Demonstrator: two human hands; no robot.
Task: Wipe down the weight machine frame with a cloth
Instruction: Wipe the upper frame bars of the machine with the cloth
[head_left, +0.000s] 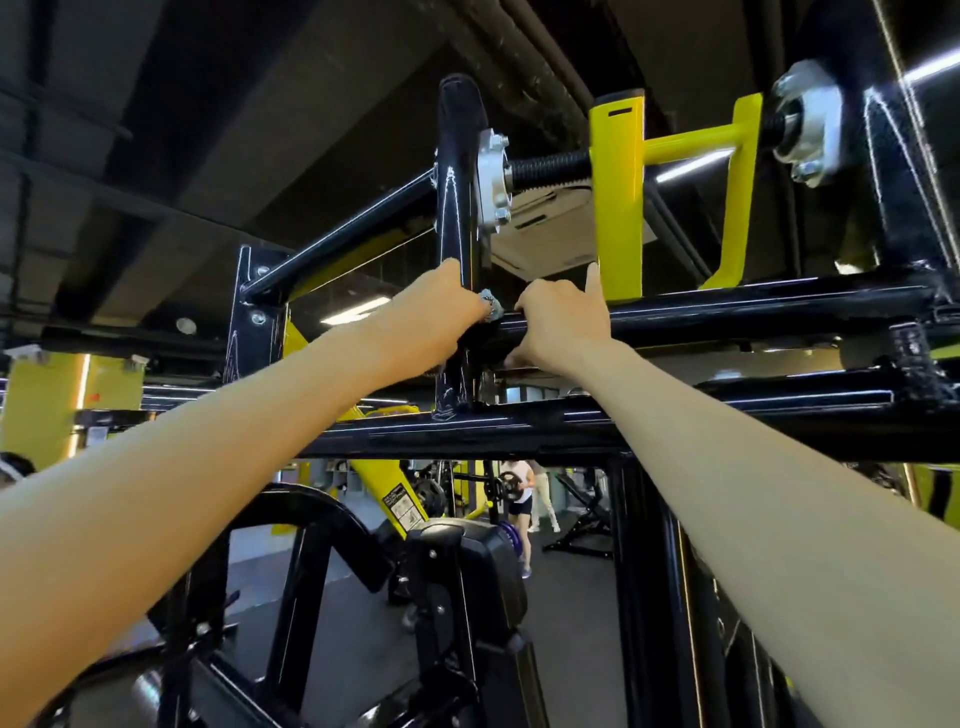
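Head view: the left hand (436, 317) clutches a small, crumpled grey-blue cloth (491, 306) against the glossy black tubular upright (457, 208) of the weight machine frame (467, 431); the right hand (563, 325), just right of the cloth, curls over a round black crossbar (753, 306), forefinger pointing straight up; a flat yellow steel bracket (618, 197) stands behind.

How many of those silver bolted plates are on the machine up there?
2. One silver plate sits on the black upright, left of the yellow bracket; the other is at upper right. Others may be hidden.
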